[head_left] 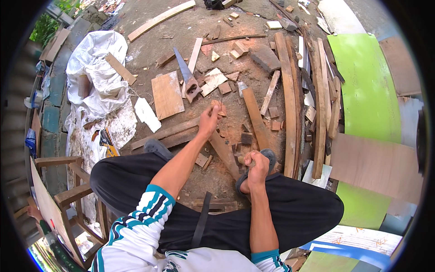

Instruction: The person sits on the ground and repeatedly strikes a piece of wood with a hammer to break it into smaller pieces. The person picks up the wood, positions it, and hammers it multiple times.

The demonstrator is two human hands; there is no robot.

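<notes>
My left hand is closed, its fingertips on a small reddish-brown piece of wood. Just below it, a narrow board slants down between my feet. Nearer to me, my right hand is a fist around a light wooden handle; the tool's other end cannot be made out. Past the right fist, a longer board slants away over the ground, with something grey at its far tip. Beyond my left hand lies a handsaw with a blue blade, beside a square wooden panel.
Long timber strips lie to the right, near green sheets and a brown panel. On the left are a white sack, a wooden frame and a yellow-black tool. Offcuts and a dark block litter the ground.
</notes>
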